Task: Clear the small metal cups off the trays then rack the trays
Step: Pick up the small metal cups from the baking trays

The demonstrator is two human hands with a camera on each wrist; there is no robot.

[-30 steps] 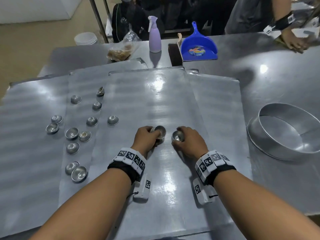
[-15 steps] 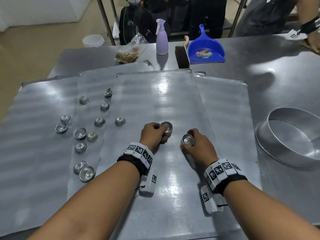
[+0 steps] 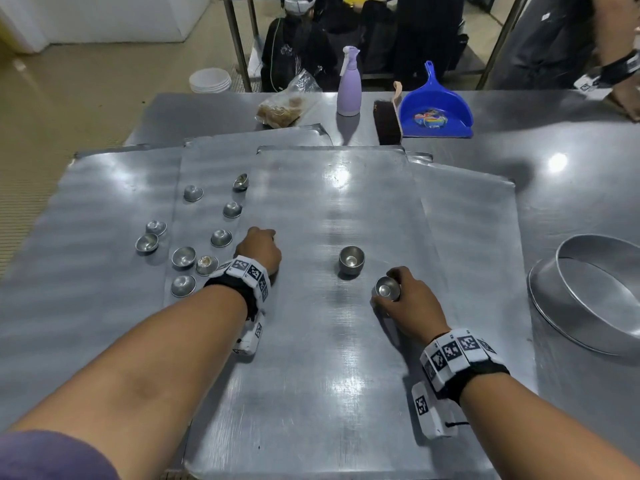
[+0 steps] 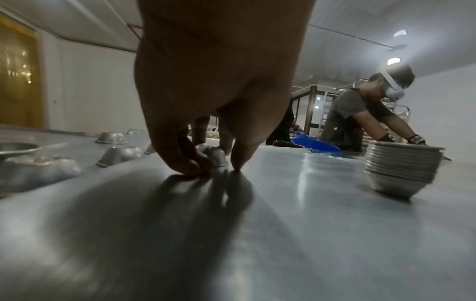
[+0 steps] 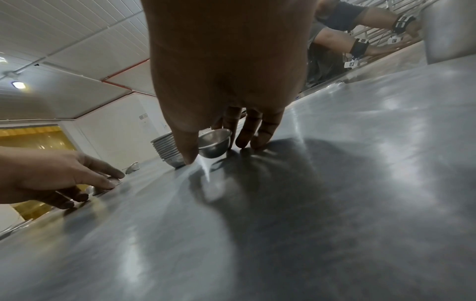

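Several flat metal trays overlap on the steel table, and the top tray (image 3: 329, 358) lies under both hands. A stack of small metal cups (image 3: 351, 260) stands on it between the hands, also seen as the stack (image 4: 401, 165). My left hand (image 3: 259, 239) is at the top tray's left edge, where thumb and fingers pinch an upturned small cup (image 4: 215, 157). My right hand (image 3: 398, 289) grips another small cup (image 3: 387, 289), mouth up, low over the tray; the same cup (image 5: 215, 145) sits between thumb and fingers. Several loose cups (image 3: 183, 256) lie on the left trays.
A large round metal pan (image 3: 595, 292) sits at the right. Along the back stand a lilac spray bottle (image 3: 349, 84), a brush (image 3: 386, 121), a blue dustpan (image 3: 434, 109) and a plastic bag (image 3: 287, 102). Another person's hand (image 3: 625, 98) rests at the far right corner.
My left hand let go of the stack of cups and moved left to a single cup at the tray's edge. My right hand drew back and right with its cup.
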